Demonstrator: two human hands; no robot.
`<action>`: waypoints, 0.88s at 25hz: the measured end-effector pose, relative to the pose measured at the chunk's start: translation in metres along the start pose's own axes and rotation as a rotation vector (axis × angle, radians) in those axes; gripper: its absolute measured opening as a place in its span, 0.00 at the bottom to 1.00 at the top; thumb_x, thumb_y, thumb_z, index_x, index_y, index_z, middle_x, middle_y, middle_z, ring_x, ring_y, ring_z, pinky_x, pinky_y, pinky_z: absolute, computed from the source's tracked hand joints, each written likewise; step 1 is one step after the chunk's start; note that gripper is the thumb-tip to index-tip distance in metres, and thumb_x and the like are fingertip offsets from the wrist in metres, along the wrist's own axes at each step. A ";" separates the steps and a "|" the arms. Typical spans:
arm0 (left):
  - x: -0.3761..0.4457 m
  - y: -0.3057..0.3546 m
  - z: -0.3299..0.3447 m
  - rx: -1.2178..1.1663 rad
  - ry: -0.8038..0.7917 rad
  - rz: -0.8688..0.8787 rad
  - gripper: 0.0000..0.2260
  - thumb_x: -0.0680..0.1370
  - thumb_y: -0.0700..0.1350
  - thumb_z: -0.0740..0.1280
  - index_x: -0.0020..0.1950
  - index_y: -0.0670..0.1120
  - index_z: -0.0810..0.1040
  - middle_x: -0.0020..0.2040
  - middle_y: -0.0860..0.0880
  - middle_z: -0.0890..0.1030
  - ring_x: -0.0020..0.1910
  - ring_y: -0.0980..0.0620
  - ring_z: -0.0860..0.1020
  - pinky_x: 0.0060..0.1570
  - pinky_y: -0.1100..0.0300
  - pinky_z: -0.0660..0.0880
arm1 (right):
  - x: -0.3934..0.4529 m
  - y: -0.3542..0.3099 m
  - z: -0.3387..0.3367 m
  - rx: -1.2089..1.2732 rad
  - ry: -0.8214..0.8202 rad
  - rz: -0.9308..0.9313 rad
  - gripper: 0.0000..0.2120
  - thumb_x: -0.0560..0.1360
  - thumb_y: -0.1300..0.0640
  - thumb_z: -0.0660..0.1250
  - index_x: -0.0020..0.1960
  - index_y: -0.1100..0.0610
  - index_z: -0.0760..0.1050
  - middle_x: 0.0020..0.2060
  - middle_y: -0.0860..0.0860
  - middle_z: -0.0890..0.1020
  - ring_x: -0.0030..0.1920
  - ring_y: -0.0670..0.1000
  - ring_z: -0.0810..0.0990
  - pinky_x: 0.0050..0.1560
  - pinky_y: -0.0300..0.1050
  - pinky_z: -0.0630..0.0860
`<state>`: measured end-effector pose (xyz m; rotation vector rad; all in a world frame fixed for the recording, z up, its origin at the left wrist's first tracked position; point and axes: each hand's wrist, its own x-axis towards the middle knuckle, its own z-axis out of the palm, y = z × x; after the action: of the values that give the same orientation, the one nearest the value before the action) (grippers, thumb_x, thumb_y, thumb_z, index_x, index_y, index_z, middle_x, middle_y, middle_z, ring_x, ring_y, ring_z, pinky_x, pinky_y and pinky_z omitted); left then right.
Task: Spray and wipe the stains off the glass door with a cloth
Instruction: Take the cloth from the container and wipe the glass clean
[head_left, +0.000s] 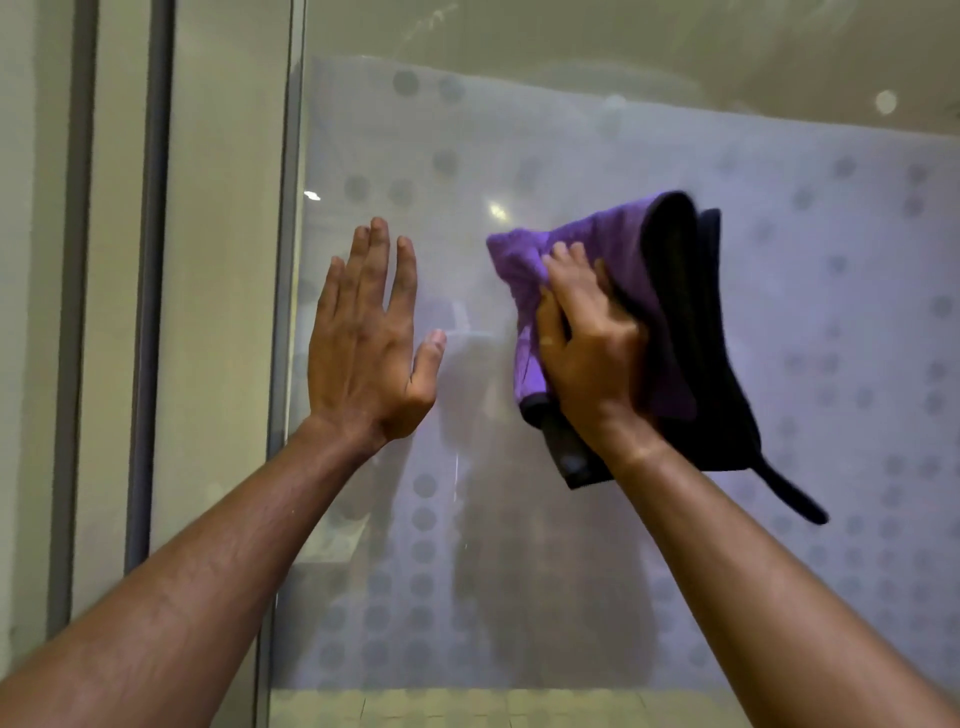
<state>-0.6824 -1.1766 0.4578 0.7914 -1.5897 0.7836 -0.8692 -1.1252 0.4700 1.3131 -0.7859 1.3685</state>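
The glass door fills most of the view, frosted with a band of grey dots. A purple cloth with a black edge and a black hanging loop is pressed against the glass right of centre. My right hand is shut on the cloth, bunching it against the pane. My left hand lies flat on the glass to the left of the cloth, fingers spread and pointing up, holding nothing. No spray bottle is in view.
The door's left edge runs vertically beside my left hand. Beyond it are beige wall panels with two dark vertical strips. A tiled floor shows through the clear glass at the bottom.
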 end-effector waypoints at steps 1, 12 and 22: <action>0.000 0.000 0.000 -0.002 0.001 -0.001 0.37 0.75 0.55 0.55 0.80 0.40 0.51 0.80 0.38 0.49 0.80 0.42 0.48 0.78 0.49 0.44 | 0.013 0.001 0.006 -0.019 0.065 0.025 0.13 0.77 0.67 0.62 0.58 0.69 0.79 0.58 0.64 0.81 0.60 0.62 0.80 0.67 0.49 0.70; 0.000 0.000 0.000 0.029 -0.015 0.000 0.36 0.75 0.52 0.57 0.80 0.40 0.50 0.80 0.38 0.48 0.80 0.43 0.46 0.78 0.50 0.42 | 0.008 -0.026 0.014 0.228 -0.245 -0.005 0.13 0.80 0.73 0.56 0.61 0.77 0.72 0.52 0.64 0.82 0.57 0.38 0.77 0.61 0.28 0.69; -0.001 0.001 0.003 0.019 0.012 0.002 0.35 0.76 0.53 0.55 0.80 0.40 0.50 0.80 0.38 0.49 0.80 0.43 0.47 0.78 0.50 0.42 | 0.064 0.014 0.004 -0.123 0.184 0.203 0.13 0.75 0.64 0.63 0.56 0.63 0.82 0.52 0.62 0.84 0.54 0.65 0.82 0.46 0.57 0.80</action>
<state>-0.6846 -1.1785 0.4562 0.7975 -1.5746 0.8042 -0.8727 -1.1178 0.5356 1.0171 -0.8793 1.5512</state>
